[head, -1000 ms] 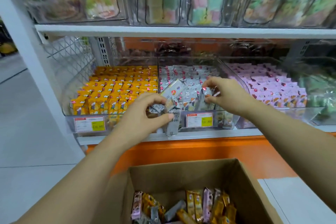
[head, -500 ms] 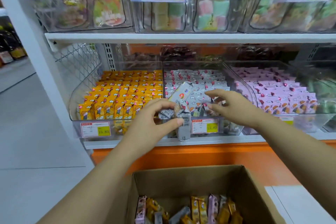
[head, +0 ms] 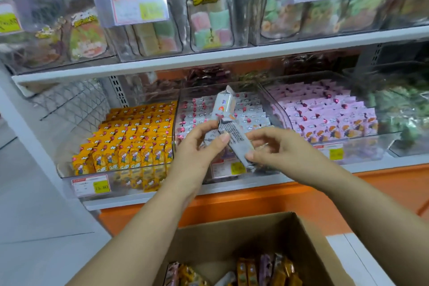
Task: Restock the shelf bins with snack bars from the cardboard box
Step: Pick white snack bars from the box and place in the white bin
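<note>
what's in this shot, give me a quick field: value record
left hand: grips a few silver bars in front of the shelf
right hand: pinches the lower end of one of those bars
left bin: rows of yellow bars
middle bin: rows of the same silver kind
right bin: rows of pink bars
cardboard box: open, below the hands, holds mixed bars
</note>
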A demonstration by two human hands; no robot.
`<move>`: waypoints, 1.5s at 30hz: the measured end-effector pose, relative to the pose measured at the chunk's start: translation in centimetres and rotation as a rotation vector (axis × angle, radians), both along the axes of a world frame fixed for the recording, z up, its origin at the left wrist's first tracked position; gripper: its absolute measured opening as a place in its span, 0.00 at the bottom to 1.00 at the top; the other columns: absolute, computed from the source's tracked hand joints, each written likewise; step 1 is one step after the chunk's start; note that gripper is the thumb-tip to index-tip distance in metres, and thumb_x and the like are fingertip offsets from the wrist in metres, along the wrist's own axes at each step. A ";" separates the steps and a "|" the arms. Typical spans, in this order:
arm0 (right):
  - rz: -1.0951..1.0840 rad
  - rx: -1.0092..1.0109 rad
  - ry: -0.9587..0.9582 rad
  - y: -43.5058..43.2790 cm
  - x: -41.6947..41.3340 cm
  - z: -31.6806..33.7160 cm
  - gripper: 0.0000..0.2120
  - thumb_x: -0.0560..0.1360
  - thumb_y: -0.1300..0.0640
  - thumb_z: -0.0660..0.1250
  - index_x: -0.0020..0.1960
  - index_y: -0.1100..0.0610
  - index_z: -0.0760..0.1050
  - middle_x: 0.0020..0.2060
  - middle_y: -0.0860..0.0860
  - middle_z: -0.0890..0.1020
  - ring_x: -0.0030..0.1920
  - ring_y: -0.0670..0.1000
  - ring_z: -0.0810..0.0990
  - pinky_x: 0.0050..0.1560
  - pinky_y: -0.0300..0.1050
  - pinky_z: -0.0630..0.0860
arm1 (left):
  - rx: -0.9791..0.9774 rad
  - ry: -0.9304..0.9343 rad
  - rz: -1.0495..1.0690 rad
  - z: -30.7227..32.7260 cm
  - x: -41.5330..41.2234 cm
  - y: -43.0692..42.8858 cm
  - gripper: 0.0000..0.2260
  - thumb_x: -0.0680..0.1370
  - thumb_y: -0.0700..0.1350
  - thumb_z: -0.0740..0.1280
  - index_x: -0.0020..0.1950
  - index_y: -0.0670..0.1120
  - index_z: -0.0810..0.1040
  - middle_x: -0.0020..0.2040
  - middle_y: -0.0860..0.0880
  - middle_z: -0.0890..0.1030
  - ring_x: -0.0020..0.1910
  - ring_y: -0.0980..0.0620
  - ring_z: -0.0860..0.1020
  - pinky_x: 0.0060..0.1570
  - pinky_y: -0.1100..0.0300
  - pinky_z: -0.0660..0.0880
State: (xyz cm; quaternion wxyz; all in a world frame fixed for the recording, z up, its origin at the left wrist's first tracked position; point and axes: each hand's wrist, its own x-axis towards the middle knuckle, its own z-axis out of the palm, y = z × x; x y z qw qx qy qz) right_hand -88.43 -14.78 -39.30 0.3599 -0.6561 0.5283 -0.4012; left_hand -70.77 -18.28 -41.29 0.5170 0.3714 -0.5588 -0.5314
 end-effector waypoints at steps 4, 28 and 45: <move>-0.194 -0.094 -0.052 -0.4 -2.4 0.3 0.10 0.72 0.55 0.72 0.47 0.43 0.74 0.43 0.46 0.76 0.36 0.48 0.75 0.46 0.43 0.79 | 0.128 0.170 0.045 0.2 -1.3 -1.0 0.06 0.76 0.40 0.67 0.47 0.50 0.75 0.54 0.46 0.80 0.42 0.55 0.80 0.42 0.63 0.78; -0.256 -0.160 -0.036 0.6 -5.0 1.3 0.15 0.70 0.54 0.73 0.52 0.48 0.71 0.39 0.48 0.70 0.35 0.45 0.69 0.35 0.31 0.70 | -1.033 -1.033 0.326 1.1 -0.6 -2.4 0.23 0.67 0.34 0.75 0.53 0.52 0.69 0.54 0.51 0.78 0.56 0.50 0.71 0.50 0.50 0.76; -0.337 -0.261 -0.275 -0.2 -1.6 -0.8 0.17 0.72 0.52 0.71 0.55 0.46 0.67 0.44 0.45 0.74 0.36 0.39 0.76 0.35 0.32 0.73 | -0.182 -0.315 0.109 1.0 -6.5 0.4 0.08 0.77 0.49 0.67 0.45 0.55 0.67 0.39 0.54 0.75 0.36 0.56 0.71 0.38 0.61 0.69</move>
